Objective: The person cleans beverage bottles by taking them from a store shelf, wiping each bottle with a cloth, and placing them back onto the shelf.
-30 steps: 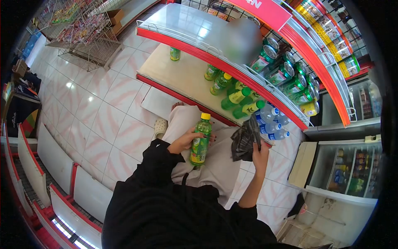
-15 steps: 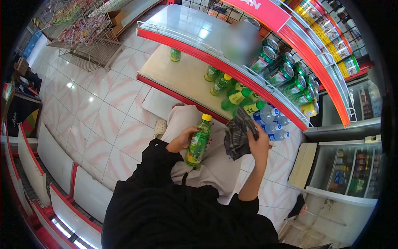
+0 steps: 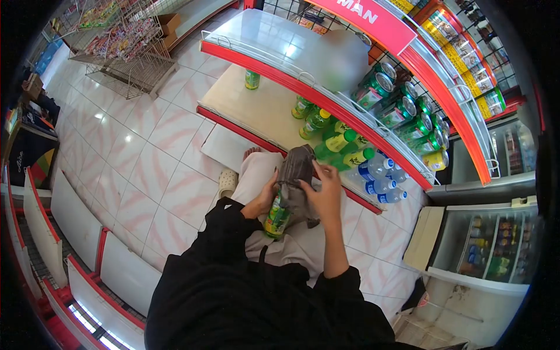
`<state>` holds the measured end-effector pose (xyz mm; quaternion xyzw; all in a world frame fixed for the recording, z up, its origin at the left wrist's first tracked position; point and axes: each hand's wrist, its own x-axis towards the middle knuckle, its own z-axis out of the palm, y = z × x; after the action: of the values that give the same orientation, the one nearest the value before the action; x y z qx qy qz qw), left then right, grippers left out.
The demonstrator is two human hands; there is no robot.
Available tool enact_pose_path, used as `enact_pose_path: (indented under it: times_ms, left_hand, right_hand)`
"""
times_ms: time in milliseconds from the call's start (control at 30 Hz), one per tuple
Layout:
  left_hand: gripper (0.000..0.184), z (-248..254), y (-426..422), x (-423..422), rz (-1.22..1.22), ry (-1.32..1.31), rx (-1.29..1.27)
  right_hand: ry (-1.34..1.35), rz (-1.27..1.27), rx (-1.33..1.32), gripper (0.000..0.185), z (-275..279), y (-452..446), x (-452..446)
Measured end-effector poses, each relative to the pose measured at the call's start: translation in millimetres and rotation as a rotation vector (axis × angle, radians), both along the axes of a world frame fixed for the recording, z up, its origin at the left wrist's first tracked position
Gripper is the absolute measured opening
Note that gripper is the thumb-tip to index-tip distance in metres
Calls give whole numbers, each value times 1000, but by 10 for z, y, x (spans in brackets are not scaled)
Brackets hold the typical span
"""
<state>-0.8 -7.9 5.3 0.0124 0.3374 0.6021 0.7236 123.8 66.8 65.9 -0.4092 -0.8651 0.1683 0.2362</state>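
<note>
My left hand [image 3: 268,195] is closed round the side of a green drink bottle [image 3: 276,220], which stands tilted over my lap. A dark grey cloth [image 3: 296,169] hangs over the top of the bottle and hides its cap. My right hand [image 3: 325,189] pinches the cloth at its right side, with thumb and fingers bent. Just beyond my hands, more green bottles [image 3: 340,141] lie and stand on the lower shelf [image 3: 233,102].
Water bottles [image 3: 376,169] stand at the shelf's right end, below green cans [image 3: 402,114] on the shelf above. A glass-front fridge [image 3: 490,239] is at the right. Wire baskets [image 3: 125,49] with packets stand far left, and white shelf panels [image 3: 125,274] lie lower left.
My right hand has moved left and brought the cloth from beside the bottle onto its top. The yellow cap, visible before, is now covered. My left hand keeps its hold.
</note>
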Motion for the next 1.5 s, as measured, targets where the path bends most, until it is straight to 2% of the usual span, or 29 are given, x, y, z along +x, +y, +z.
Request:
enact_pose_path:
  times_ms: [33, 133, 267, 433, 500, 533, 567, 600, 667, 833, 967, 1067, 1100, 1167, 1200, 1233, 1300, 1333, 1400, 1433, 1467, 1500]
  left_hand:
    - [55, -36, 10, 27, 54, 62, -6]
    - [52, -278, -79, 79, 139, 206, 16]
    - [51, -429, -133, -78, 217, 511, 63]
    - [51, -430, -6, -164, 249, 808, 94]
    - [51, -426, 44, -95, 258, 978, 111]
    - [51, -226, 53, -54, 235, 871, 98]
    - [53, -13, 22, 13, 176, 470, 8]
    - [55, 138, 1, 40, 115, 69, -79]
    - [57, 116, -25, 31, 68, 71, -57]
    - [57, 21, -10, 54, -31, 30, 20]
    - [59, -77, -17, 62, -77, 20, 40]
    - [61, -253, -4, 88, -115, 44, 44]
    - [61, -397, 14, 95, -144, 65, 49]
    - [60, -609, 30, 89, -174, 84, 53]
    - [59, -710, 27, 55, -234, -5, 149]
    - [59, -768, 27, 20, -296, -95, 248]
    - [58, -790, 35, 17, -369, -190, 350]
    - [58, -758, 31, 29, -345, -184, 284]
    - [59, -688, 39, 62, -296, -166, 153]
    - [59, -879, 86, 109, -304, -165, 156]
    - [58, -1336, 163, 184, -157, 35, 142]
    - [57, -1731, 230, 239, -6, 235, 126]
  right_hand:
    - [-5, 0, 5, 45, -46, -26, -29]
    - [353, 51, -333, 48, -202, -198, -208]
    - [297, -86, -444, 49, -381, -146, -319]
    - [387, -63, -474, 42, -437, -79, -351]
    - [606, -123, -566, 38, -640, -111, -311]
    - [715, -154, -613, 36, -705, -136, -282]
    - [711, -153, -614, 36, -766, -157, -238]
    - [762, -208, -732, 36, -802, -183, -198]
    - [866, -323, -969, 36, -875, -248, -125]
    - [937, -300, -1006, 37, -914, -416, -17]
    - [829, -405, -884, 34, -717, -656, 16]
    - [694, -563, -483, 31, -708, -810, 112]
    - [693, -560, -486, 31, -683, -829, 157]
    - [917, -504, -454, 30, -606, -817, 301]
    - [1029, -476, -433, 30, -588, -816, 366]
    - [1030, -478, -428, 30, -590, -830, 431]
    - [801, -371, -499, 34, -617, -872, 574]
    - [686, -321, -531, 36, -636, -877, 620]
    - [454, -176, -382, 44, -639, -914, 445]
    - [347, -79, -291, 47, -635, -967, 333]
    - [238, 18, -201, 51, -535, -999, 181]
    - [242, 16, -200, 51, -554, -1000, 110]
